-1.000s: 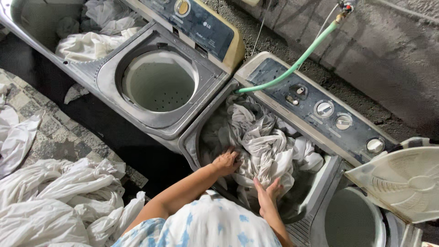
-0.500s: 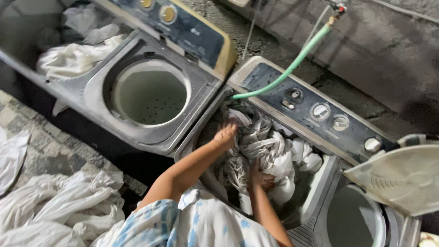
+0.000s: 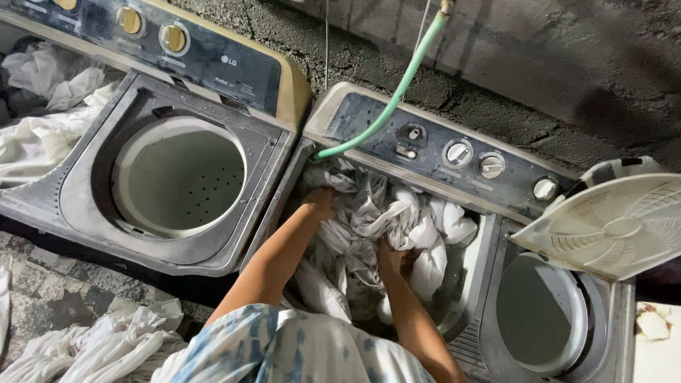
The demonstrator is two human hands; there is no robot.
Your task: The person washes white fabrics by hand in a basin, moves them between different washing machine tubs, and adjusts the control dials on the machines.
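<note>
While a pile of white sheets (image 3: 106,347) lies on the floor at left beside an open, empty spin drum (image 3: 181,177), the person's left hand (image 3: 319,202) has moved up to the far corner of the wash tub (image 3: 464,284) near the green hose (image 3: 376,106), fingers pressed into the wet white laundry (image 3: 397,220). Lower right, the right hand (image 3: 392,259) has sunk deeper, closed on a twisted fold, suggesting the load is being worked loose.
</note>
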